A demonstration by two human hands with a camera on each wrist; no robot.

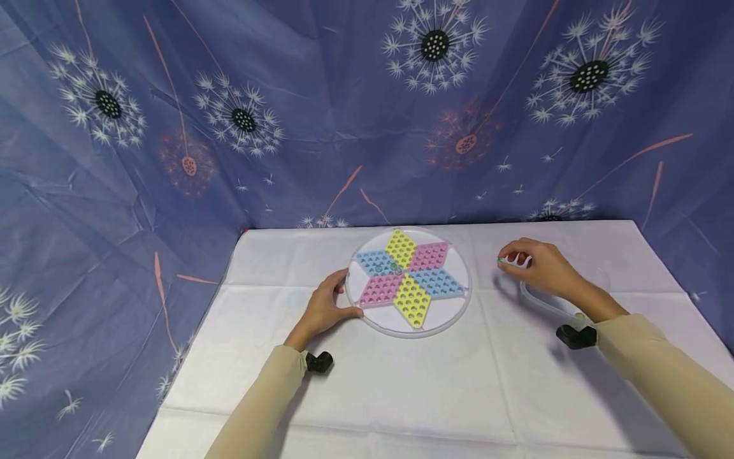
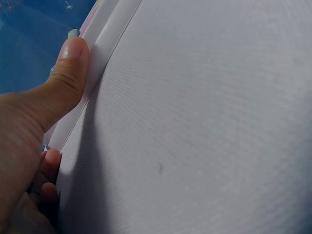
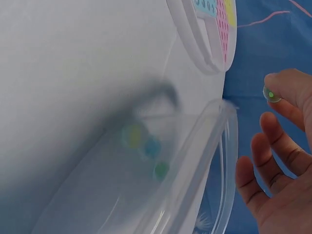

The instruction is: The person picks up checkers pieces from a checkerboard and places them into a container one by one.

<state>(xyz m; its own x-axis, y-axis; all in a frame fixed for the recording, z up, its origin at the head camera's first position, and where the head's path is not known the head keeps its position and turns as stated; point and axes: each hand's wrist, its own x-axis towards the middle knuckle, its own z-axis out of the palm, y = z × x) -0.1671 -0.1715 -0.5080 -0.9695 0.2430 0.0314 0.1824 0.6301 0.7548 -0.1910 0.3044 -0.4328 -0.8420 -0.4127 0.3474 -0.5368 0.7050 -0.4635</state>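
A round white Chinese checkers board point(image 1: 449, 319) with a star of pink, yellow and blue points lies on the table. My left hand point(image 1: 325, 312) holds its left rim, the thumb along the near edge and the fingers farther round. A few glass marbles point(image 1: 394, 266) sit in holes near the board's middle and blue left point. My right hand point(image 1: 541, 268) is raised to the right of the board, pinching a clear-green marble point(image 3: 271, 94) between thumb and forefinger, the other fingers loosely bent. Below that hand stands a clear plastic container point(image 3: 214, 141) with several marbles point(image 3: 161, 170) inside.
A white cloth point(image 1: 401, 395) covers the table. Behind and to the left hangs a blue curtain point(image 1: 344, 95) with dandelion prints. In the head view the right forearm hides part of the container. Each wrist carries a small black camera point(image 1: 576, 336).
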